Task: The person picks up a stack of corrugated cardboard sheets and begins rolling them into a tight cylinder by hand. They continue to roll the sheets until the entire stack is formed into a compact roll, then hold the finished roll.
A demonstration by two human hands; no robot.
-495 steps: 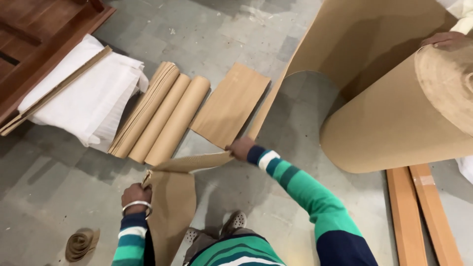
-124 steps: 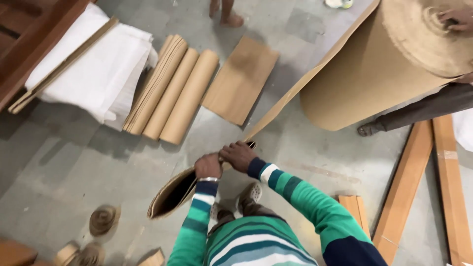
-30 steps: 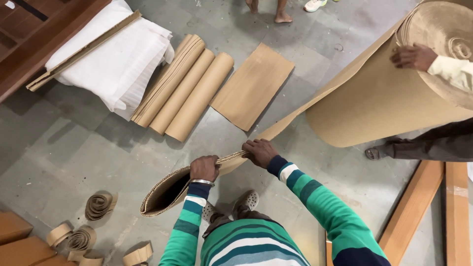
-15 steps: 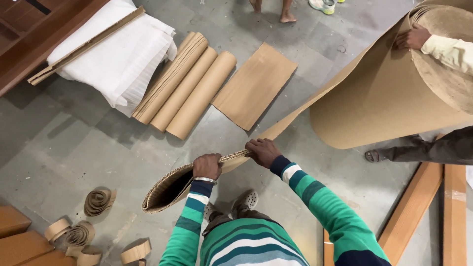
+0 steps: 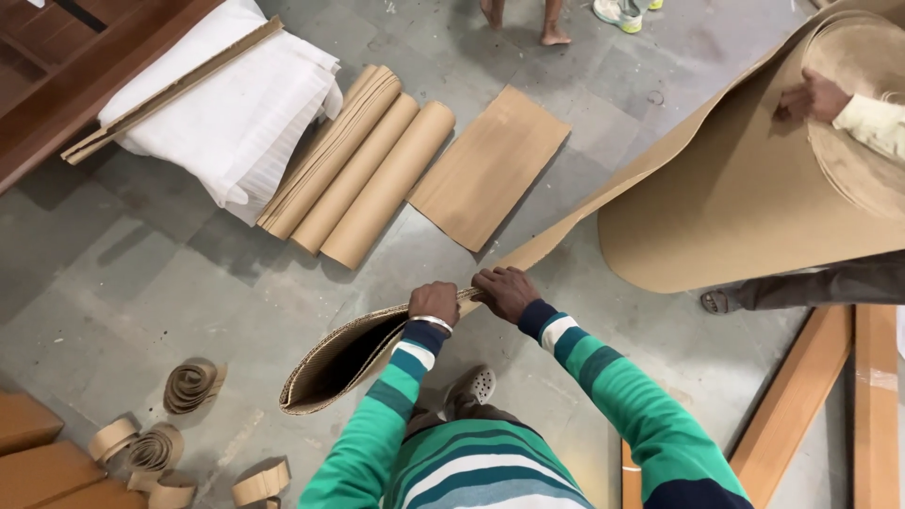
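Observation:
A long sheet of brown corrugated cardboard [image 5: 613, 193] runs from a big roll [image 5: 754, 198] at the right down to me. My left hand [image 5: 434, 303] and my right hand [image 5: 504, 290] grip the sheet's top edge side by side. Left of my hands the sheet's free end curls into a loose loop [image 5: 344, 363] above the grey floor. Another person's hand [image 5: 811, 94] rests on top of the big roll.
Three rolled cardboard tubes [image 5: 363, 179] and a flat cardboard piece [image 5: 490, 165] lie on the floor ahead. White foam sheets [image 5: 226, 104] lie beside a wooden frame [image 5: 66, 85]. Curled cardboard scraps [image 5: 160, 434] lie bottom left, wooden planks [image 5: 830, 396] at the right. Other people's feet [image 5: 556, 24] stand at the top.
Both hands keep their grip on the sheet's edge in about the same place. The other person's hand on the big roll has shifted slightly.

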